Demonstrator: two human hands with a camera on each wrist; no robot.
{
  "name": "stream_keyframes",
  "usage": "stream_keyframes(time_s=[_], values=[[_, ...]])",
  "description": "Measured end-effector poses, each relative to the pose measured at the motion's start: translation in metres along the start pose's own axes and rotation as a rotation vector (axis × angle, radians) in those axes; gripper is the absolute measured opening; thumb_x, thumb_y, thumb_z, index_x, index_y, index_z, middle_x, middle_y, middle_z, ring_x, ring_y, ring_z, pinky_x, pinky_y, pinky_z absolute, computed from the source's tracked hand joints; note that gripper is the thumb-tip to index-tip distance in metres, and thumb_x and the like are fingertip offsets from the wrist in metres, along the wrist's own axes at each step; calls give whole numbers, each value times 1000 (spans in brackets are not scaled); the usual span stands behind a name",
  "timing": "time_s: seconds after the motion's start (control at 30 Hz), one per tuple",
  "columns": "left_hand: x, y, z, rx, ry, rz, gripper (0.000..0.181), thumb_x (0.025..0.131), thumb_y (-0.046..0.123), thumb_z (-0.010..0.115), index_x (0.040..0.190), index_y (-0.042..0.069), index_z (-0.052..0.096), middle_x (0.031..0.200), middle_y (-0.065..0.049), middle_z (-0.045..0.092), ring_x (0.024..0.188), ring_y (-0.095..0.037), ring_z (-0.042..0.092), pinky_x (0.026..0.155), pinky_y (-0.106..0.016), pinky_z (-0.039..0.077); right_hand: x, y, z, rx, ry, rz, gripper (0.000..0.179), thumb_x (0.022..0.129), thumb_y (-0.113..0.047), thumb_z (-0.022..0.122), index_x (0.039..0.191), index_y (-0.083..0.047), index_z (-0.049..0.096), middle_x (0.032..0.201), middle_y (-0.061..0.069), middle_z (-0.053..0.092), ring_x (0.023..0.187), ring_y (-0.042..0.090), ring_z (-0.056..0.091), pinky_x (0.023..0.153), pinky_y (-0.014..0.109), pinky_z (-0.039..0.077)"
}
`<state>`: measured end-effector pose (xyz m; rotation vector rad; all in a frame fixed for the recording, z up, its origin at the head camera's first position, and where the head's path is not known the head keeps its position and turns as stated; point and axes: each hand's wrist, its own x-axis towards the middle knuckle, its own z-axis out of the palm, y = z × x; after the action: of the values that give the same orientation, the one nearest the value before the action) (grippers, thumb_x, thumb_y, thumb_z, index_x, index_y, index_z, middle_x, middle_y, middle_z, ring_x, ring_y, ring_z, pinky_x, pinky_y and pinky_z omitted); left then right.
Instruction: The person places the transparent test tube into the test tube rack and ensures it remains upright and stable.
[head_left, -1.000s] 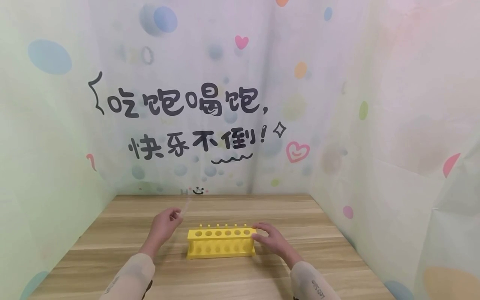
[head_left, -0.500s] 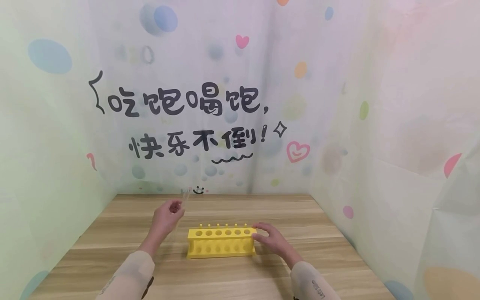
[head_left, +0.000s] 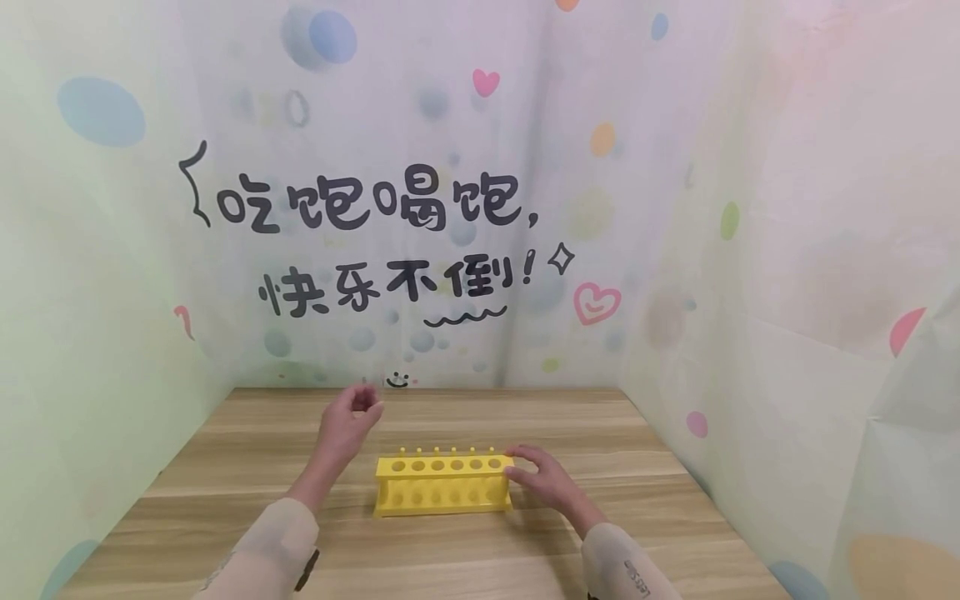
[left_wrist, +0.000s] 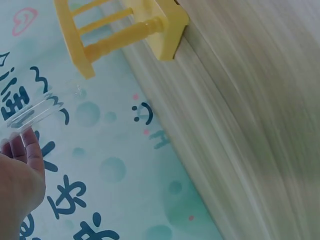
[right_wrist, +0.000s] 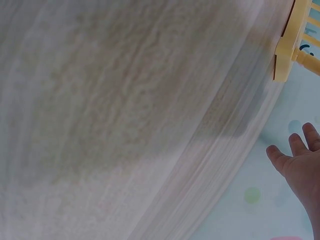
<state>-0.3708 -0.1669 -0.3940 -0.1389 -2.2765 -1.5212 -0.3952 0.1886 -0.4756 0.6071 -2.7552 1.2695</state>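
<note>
A clear test tube [left_wrist: 42,109] is pinched in the fingertips of my left hand [head_left: 347,423], raised above the table to the left and behind the rack. In the left wrist view the tube lies slanted, its rounded end pointing away from the hand; in the head view it is barely visible. The yellow test tube rack [head_left: 444,477] stands upright, with a row of round holes on top and short pegs along its back. My right hand [head_left: 550,482] holds the rack's right end, thumb in front and index finger at the top corner. Its outer fingers [right_wrist: 297,142] stretch out loosely.
The wood-grain table [head_left: 450,558] runs back to a pale printed curtain [head_left: 420,350] with dark lettering. Similar pale side curtains [head_left: 810,333] close in on the left and right of the table.
My left hand has risen and moved slightly right and farther back with the test tube, which has turned in the fingers. The right hand and the rack have stayed in place.
</note>
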Motion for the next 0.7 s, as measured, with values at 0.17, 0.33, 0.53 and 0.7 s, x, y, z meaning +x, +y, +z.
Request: stream_keyframes(time_s=[0.17, 0.33, 0.53, 0.7], values=[[-2, 7, 5, -50, -19, 15, 30, 92, 20, 63, 117, 6, 55, 108, -11, 60, 100, -21, 56, 78, -20, 50, 0, 1, -1, -2, 1, -6, 44, 90, -44, 61, 125, -18, 61, 142, 18, 47, 133, 43, 38, 105, 66, 30], [-4, 9, 12, -103, -58, 16, 33, 92, 18, 62, 120, 4, 53, 108, -12, 59, 97, -20, 55, 75, -18, 51, 1, 1, -1, -3, -2, -7, 44, 89, -45, 61, 125, -19, 61, 141, 17, 48, 133, 42, 39, 105, 65, 31], [-7, 7, 20, -126, -71, 25, 26, 92, 13, 62, 115, 3, 54, 102, -12, 59, 89, -17, 55, 73, -21, 53, 0, 1, -1, -1, -3, -23, 44, 89, -44, 61, 124, -19, 61, 141, 18, 48, 132, 42, 40, 105, 65, 31], [-9, 4, 24, -116, -86, 12, 23, 92, 13, 61, 113, 7, 54, 102, -9, 58, 90, -18, 55, 73, -21, 52, 0, 1, -1, 5, -4, -21, 44, 89, -44, 61, 125, -19, 61, 141, 18, 47, 132, 42, 40, 105, 66, 30]])
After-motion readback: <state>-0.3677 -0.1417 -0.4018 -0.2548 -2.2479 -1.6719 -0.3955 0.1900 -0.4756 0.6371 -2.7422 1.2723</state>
